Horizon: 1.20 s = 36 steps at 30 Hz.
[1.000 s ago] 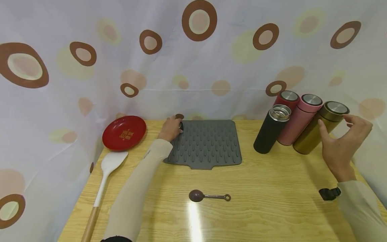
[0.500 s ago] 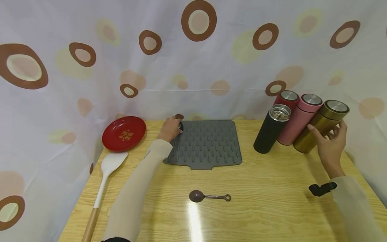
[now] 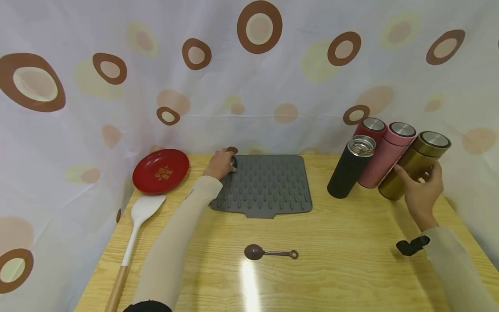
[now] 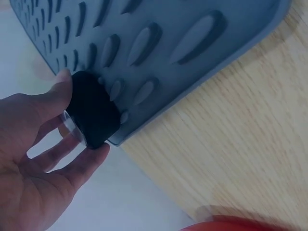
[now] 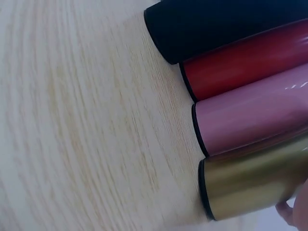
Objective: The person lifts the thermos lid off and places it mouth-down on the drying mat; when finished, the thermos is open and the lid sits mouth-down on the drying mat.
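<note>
My left hand (image 3: 218, 165) pinches a black flask lid (image 4: 94, 109) between thumb and fingers. The lid sits at the far left corner of the grey drying mat (image 3: 269, 186), its silvery top facing my palm. On the right side, my right hand (image 3: 422, 193) grips the gold thermos flask (image 3: 409, 167) around its middle, thumb at the front left and fingers on the right. This flask stands upright beside a pink flask (image 3: 383, 158). A red flask (image 5: 245, 62) is mostly hidden in the head view behind a lidless black flask (image 3: 347, 173).
A purplish-brown spoon (image 3: 254, 252) lies in the table's middle, near the front. At the left are a white spatula (image 3: 144, 209) with a wooden handle and a red plate (image 3: 142, 180) leaning near the patterned curtain (image 3: 218, 95). The wooden table (image 3: 331, 260) extends between them.
My right hand has moved down and left from beside the gold flask's top and now grips its middle. My left hand stays at the mat's corner with the lid.
</note>
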Available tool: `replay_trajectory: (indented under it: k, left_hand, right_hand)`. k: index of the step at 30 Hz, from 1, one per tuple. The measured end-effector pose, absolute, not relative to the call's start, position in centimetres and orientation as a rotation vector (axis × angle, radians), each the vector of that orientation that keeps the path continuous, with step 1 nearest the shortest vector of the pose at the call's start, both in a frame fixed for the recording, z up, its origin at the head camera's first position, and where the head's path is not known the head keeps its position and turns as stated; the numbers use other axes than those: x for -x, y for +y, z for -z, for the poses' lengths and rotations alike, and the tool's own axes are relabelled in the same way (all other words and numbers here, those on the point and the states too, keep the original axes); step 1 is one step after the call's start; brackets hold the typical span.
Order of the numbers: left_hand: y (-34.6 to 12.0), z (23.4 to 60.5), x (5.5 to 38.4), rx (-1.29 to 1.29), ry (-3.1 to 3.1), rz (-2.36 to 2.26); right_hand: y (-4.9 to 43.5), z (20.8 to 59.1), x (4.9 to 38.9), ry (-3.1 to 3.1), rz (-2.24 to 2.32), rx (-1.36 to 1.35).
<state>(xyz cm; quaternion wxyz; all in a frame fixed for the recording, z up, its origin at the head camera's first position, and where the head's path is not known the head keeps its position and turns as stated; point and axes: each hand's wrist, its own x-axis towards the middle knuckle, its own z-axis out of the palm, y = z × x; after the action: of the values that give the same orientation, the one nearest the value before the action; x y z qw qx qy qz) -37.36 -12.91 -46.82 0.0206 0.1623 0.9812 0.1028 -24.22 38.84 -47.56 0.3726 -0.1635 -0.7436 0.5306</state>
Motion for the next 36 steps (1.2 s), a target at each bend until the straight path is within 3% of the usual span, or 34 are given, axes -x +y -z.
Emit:
replay_trajectory:
  k: [7,20,27,36]
  left_hand:
    - [-13.5,46.9,37.4,-0.519,3.028,-0.339]
    - [-14.1,47.0,37.0,-0.614,3.039,-0.39]
    - [-15.1,47.1,37.2,-0.688,2.998,-0.4]
    - [-16.0,46.6,36.2,-0.814,3.036,-0.55]
  right_hand:
    - [39.6,47.0,23.9,-1.926,-1.276,0.363]
    - [35.7,37.9,20.4,-1.913,-1.094,0.019]
    - [35.8,35.9,20.7,-2.03,-0.9,-0.225]
    - [31.7,33.2,19.0,-2.233,-0.757,-0.476]
